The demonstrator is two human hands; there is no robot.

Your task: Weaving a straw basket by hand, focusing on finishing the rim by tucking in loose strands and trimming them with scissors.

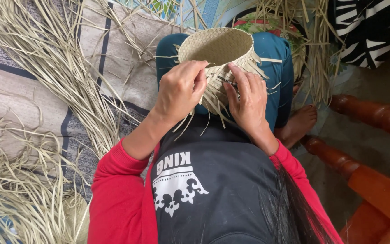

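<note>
Basket (217,45) on lap, mouth up, just ahead of both hands. L hand (180,90) pinches loose strips (213,101) at near wall; R hand (249,97) fingers flat vs same wall, metal tool (226,81) betw. hands. Both equally near.

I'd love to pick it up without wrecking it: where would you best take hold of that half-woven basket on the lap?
Probably by the finished woven wall of the basket, one hand on each side, coming from above. Its open mouth faces up and that band looks firm. Avoid the near side, where the left hand and right hand work loose strip ends.
</note>
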